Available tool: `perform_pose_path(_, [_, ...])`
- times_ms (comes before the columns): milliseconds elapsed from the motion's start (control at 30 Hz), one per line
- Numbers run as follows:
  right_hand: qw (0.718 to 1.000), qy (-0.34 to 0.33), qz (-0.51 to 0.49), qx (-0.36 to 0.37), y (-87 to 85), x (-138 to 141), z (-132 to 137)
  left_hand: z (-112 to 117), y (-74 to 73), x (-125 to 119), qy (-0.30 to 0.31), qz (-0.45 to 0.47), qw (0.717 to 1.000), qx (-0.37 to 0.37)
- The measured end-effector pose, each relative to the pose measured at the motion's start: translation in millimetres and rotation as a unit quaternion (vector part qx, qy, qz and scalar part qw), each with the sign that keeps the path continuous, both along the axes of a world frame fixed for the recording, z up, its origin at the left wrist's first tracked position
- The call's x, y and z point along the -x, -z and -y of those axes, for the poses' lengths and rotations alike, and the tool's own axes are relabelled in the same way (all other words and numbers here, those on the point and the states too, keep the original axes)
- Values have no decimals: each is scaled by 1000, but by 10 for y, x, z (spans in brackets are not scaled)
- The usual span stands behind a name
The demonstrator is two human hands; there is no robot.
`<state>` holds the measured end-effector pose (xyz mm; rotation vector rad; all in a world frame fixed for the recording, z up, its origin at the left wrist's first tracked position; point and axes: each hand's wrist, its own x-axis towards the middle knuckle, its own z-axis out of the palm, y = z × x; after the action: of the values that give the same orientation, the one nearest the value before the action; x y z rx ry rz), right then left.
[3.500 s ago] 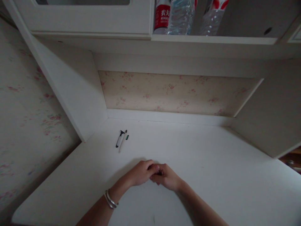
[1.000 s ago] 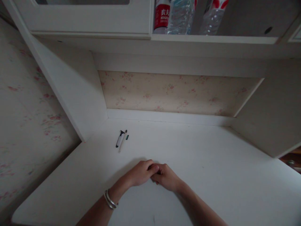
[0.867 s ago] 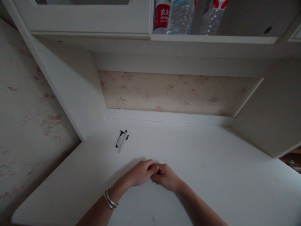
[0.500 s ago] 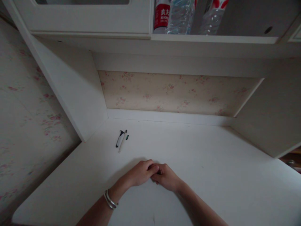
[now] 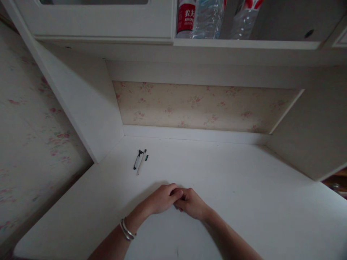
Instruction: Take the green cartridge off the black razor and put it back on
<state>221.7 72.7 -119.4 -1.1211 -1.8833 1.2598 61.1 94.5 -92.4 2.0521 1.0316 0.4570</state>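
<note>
My left hand point(image 5: 163, 198) and my right hand point(image 5: 193, 203) are clasped together low in the middle of the view, above or on the white desktop. Both are closed, the left thumb lying over the fingers of the right; no object shows between them. Beyond them to the left lies a razor point(image 5: 137, 160) with a black head and a light handle. A pale toothbrush point(image 5: 141, 164) with a dark head rests beside it. Just right of the toothbrush is a small dark piece with a green face point(image 5: 146, 157), perhaps a razor cartridge.
The white desktop point(image 5: 217, 173) is bounded by a left side panel point(image 5: 89, 108), a right side panel point(image 5: 303, 137) and a back ledge point(image 5: 195, 135). Overhead, a cabinet shelf point(image 5: 244, 44) holds clear plastic bottles point(image 5: 207, 21) and a red-labelled bottle point(image 5: 185, 18).
</note>
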Motion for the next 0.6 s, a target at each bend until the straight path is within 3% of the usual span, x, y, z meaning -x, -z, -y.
perform_pose_path(600, [1000,-5,-23,-8,30,-14,-5,-9,8,0,0,1,1000,2])
